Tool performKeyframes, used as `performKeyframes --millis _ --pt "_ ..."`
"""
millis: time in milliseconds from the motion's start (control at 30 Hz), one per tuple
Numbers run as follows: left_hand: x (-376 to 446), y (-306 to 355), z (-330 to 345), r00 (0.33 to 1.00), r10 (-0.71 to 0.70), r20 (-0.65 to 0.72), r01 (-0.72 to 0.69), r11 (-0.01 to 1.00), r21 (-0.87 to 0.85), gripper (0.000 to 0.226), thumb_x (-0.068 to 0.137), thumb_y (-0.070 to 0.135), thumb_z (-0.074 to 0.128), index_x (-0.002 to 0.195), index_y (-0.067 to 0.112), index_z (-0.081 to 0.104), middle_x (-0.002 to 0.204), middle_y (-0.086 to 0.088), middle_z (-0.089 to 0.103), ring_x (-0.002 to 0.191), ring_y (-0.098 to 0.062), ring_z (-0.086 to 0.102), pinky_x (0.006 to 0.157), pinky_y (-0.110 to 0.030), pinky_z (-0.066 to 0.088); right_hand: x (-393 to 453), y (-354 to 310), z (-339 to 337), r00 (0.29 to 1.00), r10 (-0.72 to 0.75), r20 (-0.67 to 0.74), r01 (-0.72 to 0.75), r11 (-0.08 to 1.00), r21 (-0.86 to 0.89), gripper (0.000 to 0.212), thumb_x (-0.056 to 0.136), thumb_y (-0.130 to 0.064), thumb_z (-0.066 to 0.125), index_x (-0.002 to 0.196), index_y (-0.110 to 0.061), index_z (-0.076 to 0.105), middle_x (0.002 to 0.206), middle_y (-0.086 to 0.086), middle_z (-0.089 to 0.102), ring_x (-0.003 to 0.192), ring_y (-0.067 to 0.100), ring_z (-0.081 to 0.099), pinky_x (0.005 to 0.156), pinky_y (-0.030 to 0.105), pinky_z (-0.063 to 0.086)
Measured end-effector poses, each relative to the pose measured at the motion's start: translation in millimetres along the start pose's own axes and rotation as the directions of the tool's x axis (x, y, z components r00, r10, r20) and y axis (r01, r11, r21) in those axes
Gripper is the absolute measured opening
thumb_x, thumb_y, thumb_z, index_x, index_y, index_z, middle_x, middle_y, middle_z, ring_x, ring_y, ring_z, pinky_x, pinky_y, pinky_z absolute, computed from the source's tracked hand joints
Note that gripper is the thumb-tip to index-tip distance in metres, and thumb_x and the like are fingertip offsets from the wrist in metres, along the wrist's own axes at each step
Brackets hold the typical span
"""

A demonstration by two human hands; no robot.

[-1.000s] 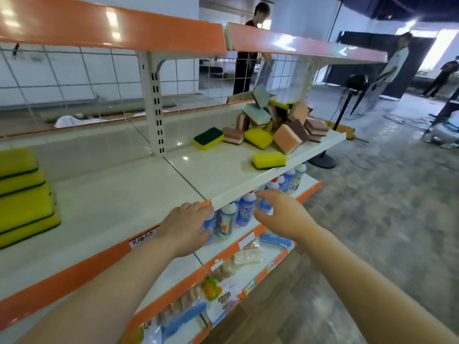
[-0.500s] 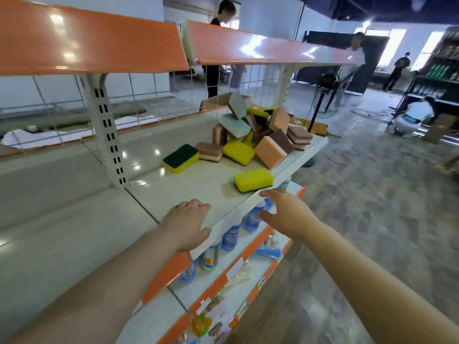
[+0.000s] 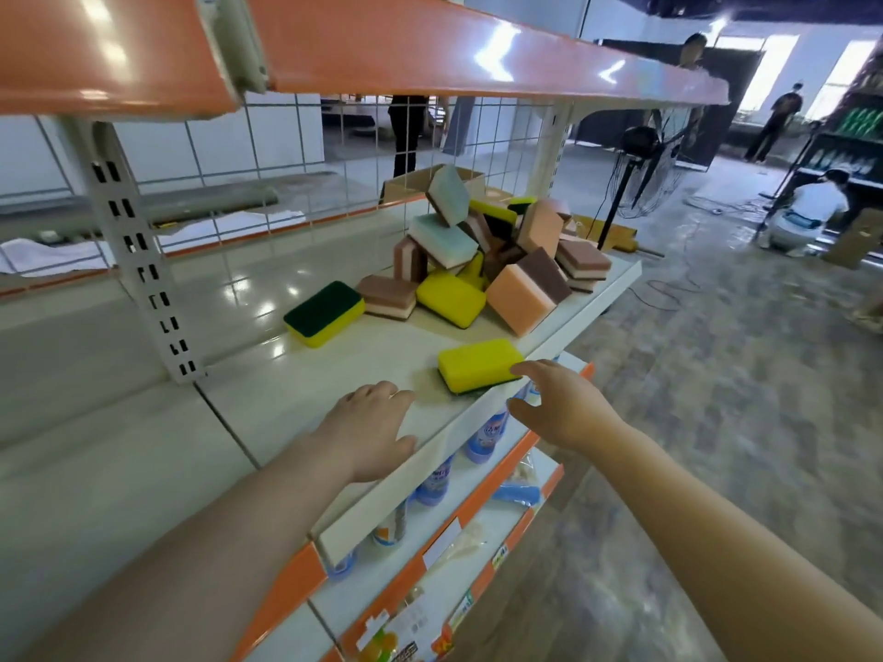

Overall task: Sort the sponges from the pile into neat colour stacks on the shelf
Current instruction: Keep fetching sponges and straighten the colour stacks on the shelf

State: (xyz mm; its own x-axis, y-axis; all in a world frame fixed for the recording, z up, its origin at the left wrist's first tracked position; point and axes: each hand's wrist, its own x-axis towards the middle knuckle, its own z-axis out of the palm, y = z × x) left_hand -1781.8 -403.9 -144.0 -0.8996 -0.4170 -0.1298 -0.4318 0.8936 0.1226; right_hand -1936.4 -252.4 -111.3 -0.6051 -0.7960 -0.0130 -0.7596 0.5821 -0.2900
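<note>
A loose yellow sponge point(image 3: 479, 364) lies near the front edge of the white shelf point(image 3: 306, 384). My right hand point(image 3: 559, 403) reaches in from the right with its fingertips at that sponge's right end, holding nothing. My left hand point(image 3: 368, 425) rests flat on the shelf just left of the sponge, fingers relaxed. Behind them sits the pile of sponges point(image 3: 497, 246) in yellow, peach, brown-striped and pale blue. A yellow sponge with its green pad up point(image 3: 324, 312) lies apart at the pile's left.
An orange shelf point(image 3: 430, 45) overhangs above, with a slotted white upright point(image 3: 138, 260) at the left. Lower shelves hold bottles point(image 3: 482, 434) and packets. A standing fan point(image 3: 640, 155) and several people are on the open floor to the right.
The view has swung right and closer to the pile; the yellow stacks at the left are out of sight. Both hands have risen from the shelf's front edge toward the loose yellow sponge.
</note>
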Motion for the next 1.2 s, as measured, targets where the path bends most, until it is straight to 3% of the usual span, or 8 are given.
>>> performKeyframes --millis 133,267,400,533,767,900,1000,1200 --pt "27 8 1 0.999 -0.038 -0.001 0.038 0.999 -0.021 0.052 0.095 0.038 0.042 0.139 0.013 0.033 0.142 -0.007 0.035 0.130 -0.025 0.034 0.106 -0.036 0.032 28 16 -8 0.999 -0.029 0.021 0.030 0.999 -0.032 0.050 0.094 -0.034 0.051 0.141 -0.022 0.038 0.142 0.000 0.043 0.122 0.020 0.048 0.096 0.031 0.043" --pt "57 19 0 0.997 -0.076 -0.009 0.075 0.996 -0.047 0.057 0.094 0.041 0.043 0.143 0.016 0.028 0.143 -0.006 0.034 0.131 -0.024 0.034 0.106 -0.035 0.032 59 33 -20 0.995 -0.086 0.041 0.088 0.995 -0.056 0.051 0.094 -0.034 0.051 0.141 -0.021 0.037 0.143 0.000 0.042 0.125 0.020 0.046 0.099 0.033 0.042" --pt "87 29 -1 0.991 -0.119 -0.059 0.111 0.986 -0.123 0.058 0.088 0.045 0.051 0.137 0.021 0.035 0.138 -0.003 0.040 0.125 -0.023 0.040 0.098 -0.033 0.037 85 49 -29 0.985 -0.157 0.070 0.163 0.983 -0.079 0.049 0.095 -0.034 0.049 0.140 -0.018 0.039 0.140 0.002 0.045 0.121 0.022 0.048 0.097 0.033 0.041" --pt "107 39 0 0.990 -0.139 -0.032 0.136 0.987 -0.087 0.077 0.089 0.054 0.048 0.149 0.019 0.015 0.155 -0.002 0.018 0.141 -0.020 0.019 0.113 -0.035 0.023 105 62 -35 0.974 -0.213 0.083 0.220 0.971 -0.094 0.043 0.094 -0.030 0.050 0.134 -0.014 0.046 0.130 0.006 0.052 0.114 0.026 0.051 0.094 0.038 0.044" --pt "128 48 5 0.981 -0.193 0.034 0.196 0.977 -0.087 0.092 0.084 0.065 0.046 0.151 0.019 0.003 0.158 0.000 0.004 0.144 -0.016 0.009 0.116 -0.034 0.015 132 79 -37 0.951 -0.287 0.118 0.297 0.951 -0.081 0.038 0.093 -0.028 0.050 0.126 -0.010 0.053 0.126 0.008 0.054 0.113 0.026 0.052 0.092 0.035 0.043" --pt "134 49 11 0.966 -0.257 0.039 0.260 0.959 -0.115 0.093 0.081 0.065 0.050 0.150 0.019 0.007 0.154 -0.001 0.020 0.140 -0.019 0.024 0.113 -0.036 0.022 146 82 -30 0.947 -0.300 0.113 0.306 0.951 -0.048 0.037 0.092 -0.031 0.049 0.123 -0.011 0.055 0.127 0.007 0.054 0.114 0.027 0.051 0.094 0.038 0.042" --pt "133 49 13 0.949 -0.311 0.042 0.314 0.939 -0.144 0.095 0.072 0.071 0.050 0.146 0.021 0.019 0.140 -0.003 0.037 0.128 -0.022 0.039 0.105 -0.035 0.031 159 79 -23 0.936 -0.333 0.115 0.339 0.940 -0.039 0.037 0.091 -0.033 0.051 0.123 -0.014 0.054 0.126 0.006 0.054 0.111 0.027 0.052 0.091 0.037 0.044" --pt "121 30 6 0.910 -0.414 0.009 0.412 0.903 -0.120 0.083 0.081 0.065 0.052 0.144 0.017 0.024 0.136 -0.005 0.035 0.125 -0.023 0.041 0.099 -0.034 0.037 182 66 -11 0.921 -0.373 0.113 0.380 0.924 -0.043 0.049 0.093 -0.030 0.049 0.139 -0.018 0.039 0.139 0.004 0.042 0.122 0.025 0.046 0.093 0.034 0.043"
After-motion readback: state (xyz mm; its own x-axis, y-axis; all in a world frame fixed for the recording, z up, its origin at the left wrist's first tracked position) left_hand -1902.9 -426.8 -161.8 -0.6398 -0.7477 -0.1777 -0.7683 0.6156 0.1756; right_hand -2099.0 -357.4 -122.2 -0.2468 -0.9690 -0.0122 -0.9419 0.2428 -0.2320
